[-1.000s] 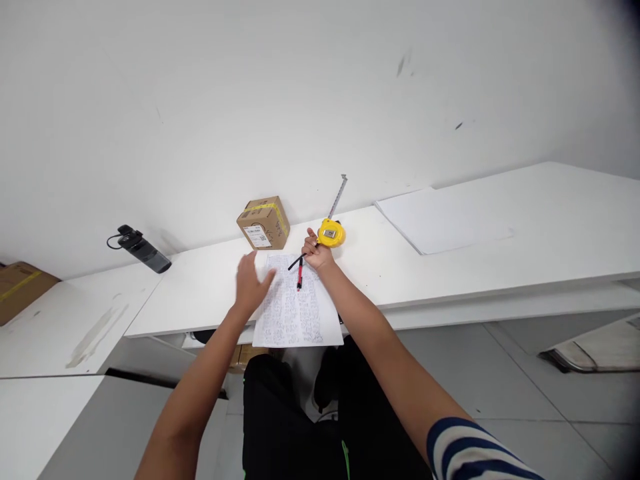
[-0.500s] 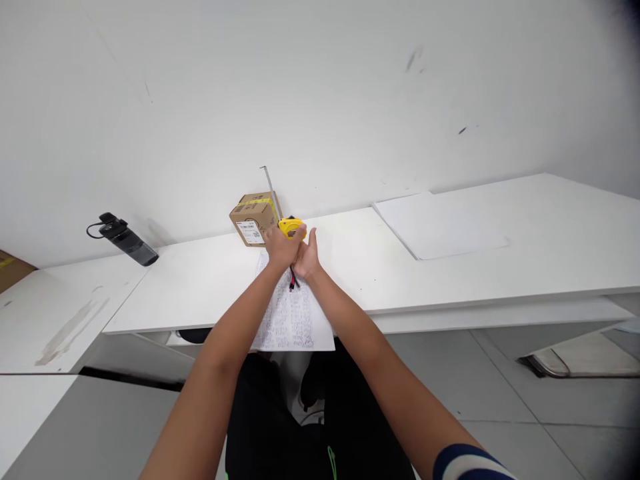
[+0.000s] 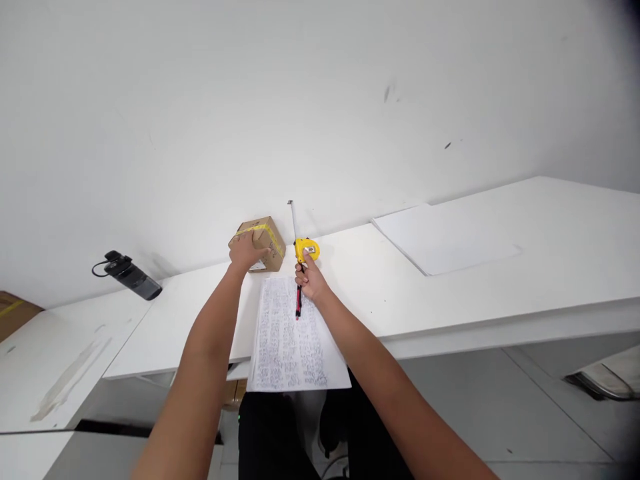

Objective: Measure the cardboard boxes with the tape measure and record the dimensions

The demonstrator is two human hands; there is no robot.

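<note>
My left hand (image 3: 244,252) grips the brown cardboard box (image 3: 259,257) from above, thumb across its top and fingers over the left side. Yellow tape runs across the box, and part of a white label shows below the hand. In my right hand (image 3: 312,280) is a yellow tape measure (image 3: 307,249), its metal blade (image 3: 293,220) drawn out and pointing towards the wall. The same hand also keeps a black and red pen (image 3: 299,301) against the palm, pointing down over the paper. Dense handwriting covers this paper sheet (image 3: 290,353), which overhangs the table's front edge.
A black bottle (image 3: 133,275) with a loop on its lid stands at the left, near the wall. White sheets (image 3: 445,240) lie on the white table (image 3: 480,293) to the right. Part of another cardboard box (image 3: 15,316) shows at the far left.
My left hand has left the tape measure and taken hold of the box. The right hand now has the tape measure alone, right of the box. Less blade seems drawn out.
</note>
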